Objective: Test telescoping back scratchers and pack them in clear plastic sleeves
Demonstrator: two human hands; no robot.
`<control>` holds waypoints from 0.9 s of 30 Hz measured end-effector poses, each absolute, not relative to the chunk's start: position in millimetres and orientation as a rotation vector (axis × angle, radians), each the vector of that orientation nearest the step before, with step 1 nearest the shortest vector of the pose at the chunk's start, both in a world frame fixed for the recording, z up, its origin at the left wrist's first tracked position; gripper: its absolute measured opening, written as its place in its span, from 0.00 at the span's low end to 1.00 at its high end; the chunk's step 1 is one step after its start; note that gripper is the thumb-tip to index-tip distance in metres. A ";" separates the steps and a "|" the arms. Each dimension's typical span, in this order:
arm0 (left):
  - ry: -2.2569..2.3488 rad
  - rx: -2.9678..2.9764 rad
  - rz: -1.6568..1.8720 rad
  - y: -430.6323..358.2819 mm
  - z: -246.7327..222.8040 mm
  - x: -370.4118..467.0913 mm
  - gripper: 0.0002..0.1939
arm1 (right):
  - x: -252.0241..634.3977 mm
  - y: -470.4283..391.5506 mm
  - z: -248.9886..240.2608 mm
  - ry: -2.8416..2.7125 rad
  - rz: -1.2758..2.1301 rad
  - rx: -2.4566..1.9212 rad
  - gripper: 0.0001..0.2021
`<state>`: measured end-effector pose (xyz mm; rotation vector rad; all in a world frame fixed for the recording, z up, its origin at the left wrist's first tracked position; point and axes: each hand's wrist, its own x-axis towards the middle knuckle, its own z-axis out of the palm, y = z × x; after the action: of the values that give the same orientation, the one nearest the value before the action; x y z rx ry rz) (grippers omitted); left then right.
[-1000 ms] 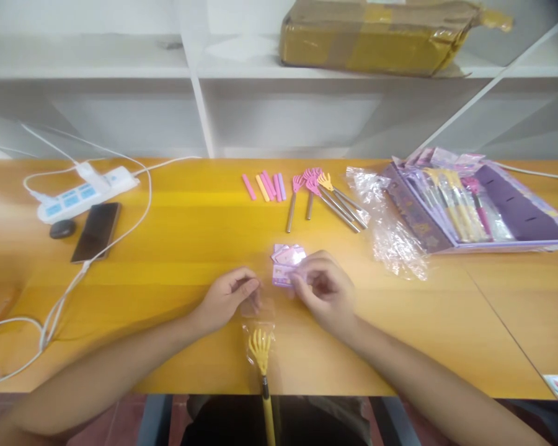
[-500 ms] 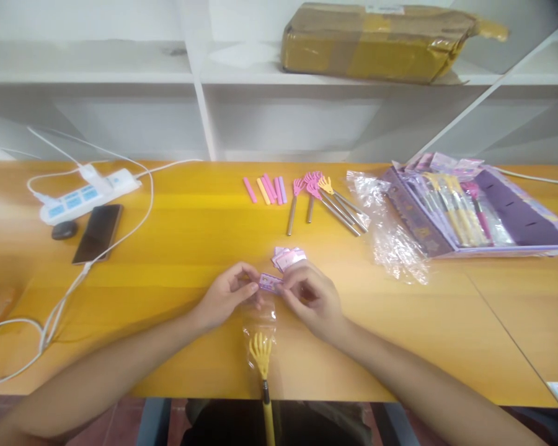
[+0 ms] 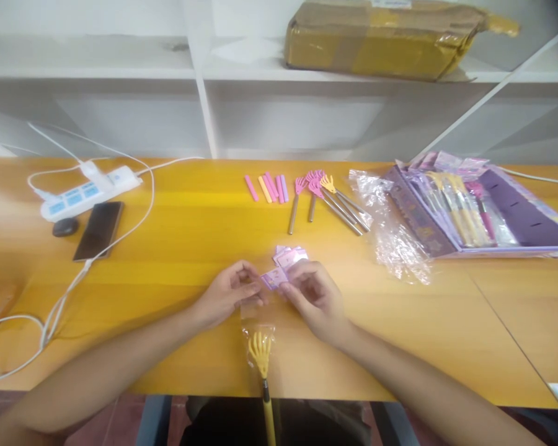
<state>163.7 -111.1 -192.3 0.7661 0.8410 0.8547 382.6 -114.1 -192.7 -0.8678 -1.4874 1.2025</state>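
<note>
My right hand [image 3: 314,297] pinches a small purple-and-pink card [image 3: 274,278] between thumb and fingers. The card's left end meets the fingertips of my left hand [image 3: 235,290], which are closed on the top of a clear plastic bag [image 3: 256,316] or on the card's edge; blur hides which. Inside the bag lies a yellow hand-shaped scratcher [image 3: 261,356], its handle reaching past the table's front edge. Just beyond my fingers is a small pile of similar cards [image 3: 291,255].
Scratchers with metal rods [image 3: 337,207], coloured tubes [image 3: 270,188] and crumpled plastic [image 3: 397,241] lie farther back. A purple box [image 3: 428,232] of bagged scratchers is right. A phone [image 3: 98,230], power strip [image 3: 90,193] and cables are left. A taped carton [image 3: 381,40] sits on the shelf.
The card has tilted, its right end now higher, and shows more of its face. Both hands stay in nearly the same place. The view has shifted slightly.
</note>
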 end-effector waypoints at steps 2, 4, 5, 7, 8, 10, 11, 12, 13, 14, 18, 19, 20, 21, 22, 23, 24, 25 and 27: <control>0.826 0.764 0.869 -111.0 -192.7 163.8 0.21 | 383.1 -112.0 -191.7 -1.567 1.244 -0.898 0.10; 0.810 0.758 0.880 -111.0 -192.6 163.8 0.21 | 382.5 -109.7 -190.3 -1.563 1.347 -0.921 0.13; 0.811 0.763 0.884 -111.0 -192.3 163.6 0.21 | 381.9 -108.8 -189.5 -1.530 1.411 -0.927 0.14; 0.825 0.774 0.886 -110.9 -192.0 163.0 0.21 | 380.8 -107.4 -187.8 -1.459 1.527 -0.928 0.16; 0.830 0.776 0.884 -110.9 -192.1 162.7 0.21 | 380.6 -106.8 -187.0 -1.434 1.565 -0.926 0.17; 0.839 0.767 0.878 -110.9 -192.8 162.2 0.22 | 381.3 -105.7 -185.9 -1.401 1.587 -0.922 0.17; 0.842 0.764 0.873 -110.8 -193.5 162.1 0.21 | 382.2 -105.1 -185.4 -1.387 1.574 -0.922 0.17; 0.848 0.762 0.869 -110.8 -194.2 162.1 0.21 | 383.5 -104.4 -185.0 -1.372 1.556 -0.924 0.17; 0.856 0.762 0.866 -110.7 -194.9 162.2 0.20 | 384.9 -103.6 -184.5 -1.358 1.537 -0.924 0.17; 0.864 0.762 0.865 -110.6 -195.5 162.4 0.19 | 386.2 -102.9 -183.9 -1.346 1.520 -0.923 0.16; 0.867 0.762 0.863 -110.5 -195.7 163.2 0.20 | 387.9 -102.4 -181.7 -1.362 1.514 -0.932 0.17; 0.863 0.766 0.865 -110.6 -195.4 163.3 0.20 | 387.2 -103.0 -181.4 -1.373 1.521 -0.938 0.17; 0.860 0.771 0.870 -110.7 -195.1 163.3 0.21 | 386.2 -103.7 -181.3 -1.385 1.530 -0.943 0.17; 0.859 0.775 0.876 -110.8 -194.9 163.3 0.21 | 385.0 -104.5 -181.5 -1.398 1.540 -0.945 0.17; 0.861 0.774 0.885 -110.8 -194.9 163.2 0.22 | 383.9 -105.3 -182.0 -1.408 1.547 -0.943 0.17; 0.865 0.772 0.893 -110.7 -195.0 163.1 0.22 | 382.9 -105.9 -182.7 -1.417 1.554 -0.941 0.17; 0.871 0.768 0.900 -110.6 -195.1 163.1 0.22 | 382.0 -106.4 -183.6 -1.423 1.560 -0.938 0.17; 0.874 0.764 0.906 -110.4 -195.3 163.1 0.23 | 381.4 -106.6 -184.5 -1.426 1.563 -0.933 0.17; 0.879 0.758 0.914 -110.0 -195.2 163.2 0.23 | 380.8 -106.6 -186.2 -1.424 1.566 -0.918 0.17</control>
<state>163.2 -110.0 -195.2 0.7581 0.8789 0.9142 380.8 -106.6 -186.2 -0.9183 -1.4244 1.5657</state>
